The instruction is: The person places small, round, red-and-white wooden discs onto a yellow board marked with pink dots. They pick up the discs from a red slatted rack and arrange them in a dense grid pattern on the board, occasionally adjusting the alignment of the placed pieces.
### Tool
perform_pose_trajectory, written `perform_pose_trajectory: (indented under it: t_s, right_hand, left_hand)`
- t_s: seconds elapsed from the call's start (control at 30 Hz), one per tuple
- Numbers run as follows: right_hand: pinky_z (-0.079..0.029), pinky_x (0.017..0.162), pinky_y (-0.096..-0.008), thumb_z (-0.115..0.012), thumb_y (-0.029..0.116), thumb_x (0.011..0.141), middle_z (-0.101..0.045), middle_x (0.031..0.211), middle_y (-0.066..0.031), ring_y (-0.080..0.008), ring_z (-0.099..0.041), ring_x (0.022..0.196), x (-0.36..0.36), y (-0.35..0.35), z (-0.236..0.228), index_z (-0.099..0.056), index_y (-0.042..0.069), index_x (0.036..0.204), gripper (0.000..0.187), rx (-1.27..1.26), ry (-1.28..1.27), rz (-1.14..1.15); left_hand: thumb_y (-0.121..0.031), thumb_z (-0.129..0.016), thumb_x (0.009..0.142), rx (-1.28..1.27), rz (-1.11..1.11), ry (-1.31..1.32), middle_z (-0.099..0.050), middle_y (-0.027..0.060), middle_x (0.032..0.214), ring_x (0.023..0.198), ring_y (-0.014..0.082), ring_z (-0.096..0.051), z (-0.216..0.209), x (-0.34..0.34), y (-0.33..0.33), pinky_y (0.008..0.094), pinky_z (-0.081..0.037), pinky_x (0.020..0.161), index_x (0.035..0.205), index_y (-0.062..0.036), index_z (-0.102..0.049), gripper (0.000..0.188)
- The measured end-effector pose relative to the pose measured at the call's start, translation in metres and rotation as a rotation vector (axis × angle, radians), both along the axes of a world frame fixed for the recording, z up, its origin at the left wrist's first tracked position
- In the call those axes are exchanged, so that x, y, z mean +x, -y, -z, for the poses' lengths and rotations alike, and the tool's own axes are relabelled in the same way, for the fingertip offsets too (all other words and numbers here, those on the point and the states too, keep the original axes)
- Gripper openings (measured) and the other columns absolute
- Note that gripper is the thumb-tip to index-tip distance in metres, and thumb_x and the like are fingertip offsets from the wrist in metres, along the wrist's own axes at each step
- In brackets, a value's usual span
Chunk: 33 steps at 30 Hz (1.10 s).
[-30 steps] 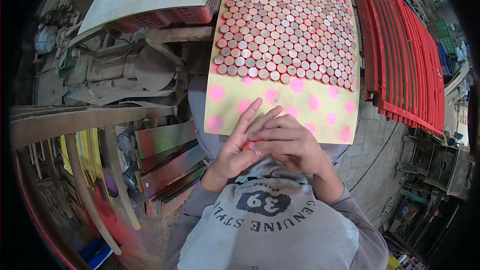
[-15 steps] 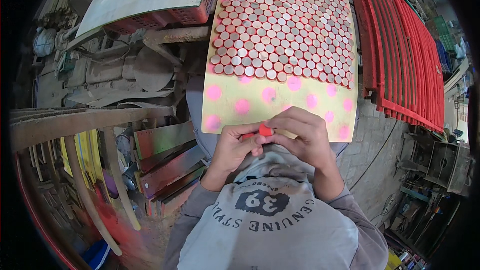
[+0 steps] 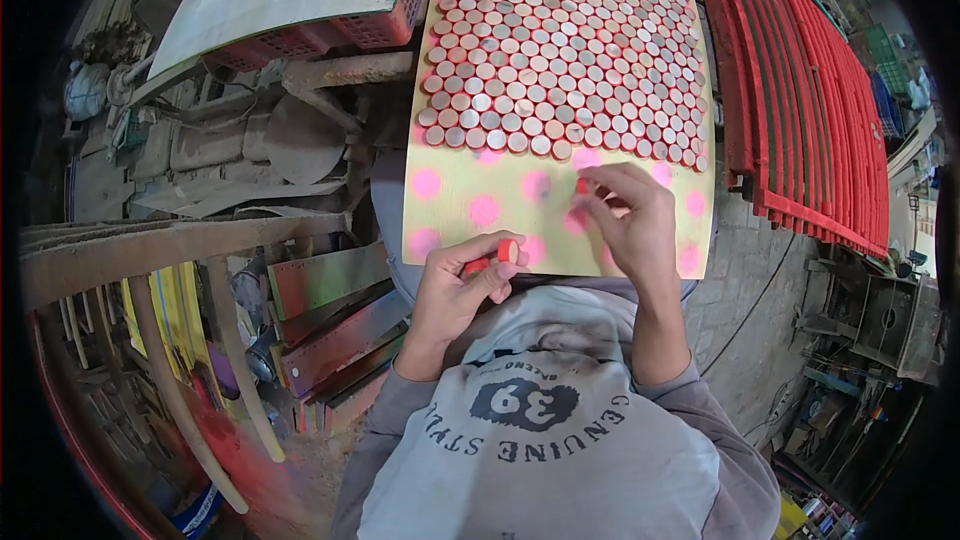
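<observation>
Red caps (image 3: 497, 258) are sitting in a short stack in the left hand (image 3: 462, 290), whose fingers are curling closed around them, the end cap poking out just above the thumb. The right hand (image 3: 625, 220) is pinching a single red cap (image 3: 582, 186) between its fingertips, holding it just below the last row of the cap array (image 3: 560, 50) on the yellow board (image 3: 470, 210), over bare pink-spotted surface.
</observation>
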State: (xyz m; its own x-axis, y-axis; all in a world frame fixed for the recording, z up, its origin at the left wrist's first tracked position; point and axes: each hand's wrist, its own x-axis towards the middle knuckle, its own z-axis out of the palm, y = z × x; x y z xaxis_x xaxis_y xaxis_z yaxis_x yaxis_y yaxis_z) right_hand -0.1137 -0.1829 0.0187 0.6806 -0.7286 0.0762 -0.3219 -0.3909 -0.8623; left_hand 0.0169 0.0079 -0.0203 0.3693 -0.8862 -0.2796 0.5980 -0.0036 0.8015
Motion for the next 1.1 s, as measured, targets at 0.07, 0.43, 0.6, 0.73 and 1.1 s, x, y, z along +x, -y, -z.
perform_pose_trajectory:
  t_s: [0.07, 0.43, 0.6, 0.73, 1.1]
  right_hand:
    - [-0.056, 0.068, -0.0300, -0.079, -0.004, 0.076, -0.070, 0.090, -0.0128, -0.0186, -0.069, 0.075, -0.001, 0.006, 0.009, -0.073, -0.003, 0.101, 0.026, -0.071, 0.006, 0.128]
    - [-0.057, 0.074, -0.0287, -0.080, -0.005, 0.077, -0.072, 0.094, -0.0129, -0.0161, -0.069, 0.080, -0.001, 0.000, 0.030, -0.069, -0.005, 0.109, 0.034, 0.001, -0.018, 0.293]
    - [-0.057, 0.071, -0.0238, -0.079, -0.005, 0.081, -0.073, 0.091, -0.0116, -0.0114, -0.069, 0.077, 0.012, 0.004, 0.025, -0.069, -0.004, 0.111, 0.031, 0.102, 0.044, 0.377]
    - [-0.056, 0.066, -0.0226, -0.079, -0.004, 0.082, -0.074, 0.085, -0.0109, -0.0095, -0.068, 0.070, 0.016, 0.008, 0.033, -0.070, -0.004, 0.109, 0.029, 0.013, 0.056, 0.365]
    - [-0.056, 0.070, -0.0256, -0.081, 0.000, 0.080, -0.075, 0.088, -0.0124, -0.0131, -0.069, 0.074, 0.010, 0.000, 0.022, -0.070, -0.003, 0.107, 0.029, -0.046, 0.051, 0.313]
  left_hand:
    - [-0.014, -0.073, 0.096, -0.005, 0.007, 0.045, -0.074, 0.0164, 0.106, 0.065, 0.0069, -0.051, 0.003, 0.002, -0.003, 0.0248, -0.048, 0.060, 0.128, 0.0067, -0.064, 0.039]
    - [-0.008, -0.074, 0.094, -0.025, -0.127, 0.068, -0.071, 0.0156, 0.107, 0.064, 0.0084, -0.052, 0.005, -0.001, -0.008, 0.0256, -0.045, 0.058, 0.129, 0.0069, -0.064, 0.040]
    - [-0.008, -0.074, 0.094, -0.064, -0.059, 0.068, -0.072, 0.0150, 0.106, 0.065, 0.0082, -0.053, 0.003, -0.001, -0.005, 0.0242, -0.046, 0.059, 0.129, 0.0063, -0.064, 0.040]
    - [-0.005, -0.072, 0.095, -0.102, -0.010, 0.065, -0.074, 0.0123, 0.105, 0.065, 0.0068, -0.053, 0.002, -0.001, -0.005, 0.0225, -0.045, 0.058, 0.129, 0.0043, -0.065, 0.036]
    - [-0.008, -0.072, 0.095, -0.094, 0.036, 0.018, -0.074, 0.0113, 0.103, 0.063, 0.0063, -0.053, 0.004, 0.001, -0.011, 0.0213, -0.044, 0.056, 0.126, 0.0033, -0.067, 0.033]
